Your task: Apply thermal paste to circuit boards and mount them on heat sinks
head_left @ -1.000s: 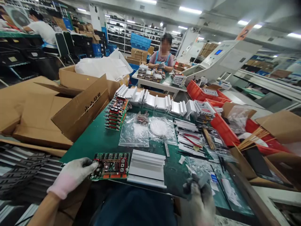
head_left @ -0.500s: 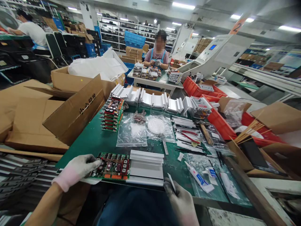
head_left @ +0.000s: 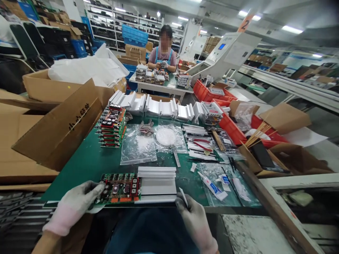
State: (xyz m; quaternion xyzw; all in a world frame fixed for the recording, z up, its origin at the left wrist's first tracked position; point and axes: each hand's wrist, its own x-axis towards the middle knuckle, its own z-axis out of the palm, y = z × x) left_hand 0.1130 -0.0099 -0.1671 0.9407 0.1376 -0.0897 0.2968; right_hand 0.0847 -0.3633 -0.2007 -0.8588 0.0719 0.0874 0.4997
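Observation:
A green circuit board (head_left: 120,187) with orange terminals and dark components lies at the table's front edge. My left hand (head_left: 76,201), in a white glove, pinches its left end, thumb on top and the other fingers mostly hidden. The board's right end meets a silver aluminium profile (head_left: 158,185) with ridged edges; how far it sits inside, I cannot tell. By the profile's lower right corner is my gloved right hand (head_left: 193,215), closed around a thin white strip (head_left: 183,197) that points up and left.
Stacked circuit boards (head_left: 111,127) and a row of aluminium profiles (head_left: 160,107) stand farther back. Plastic bags, loose strips (head_left: 198,141) and a glue tube (head_left: 213,187) lie on the table. Cartons (head_left: 57,130) flank the left side. A co-worker (head_left: 164,56) sits at another table.
The view has turned slightly right, so everything appears farther left. Both hands keep their holds, and the board and profile stay in about the same position against each other.

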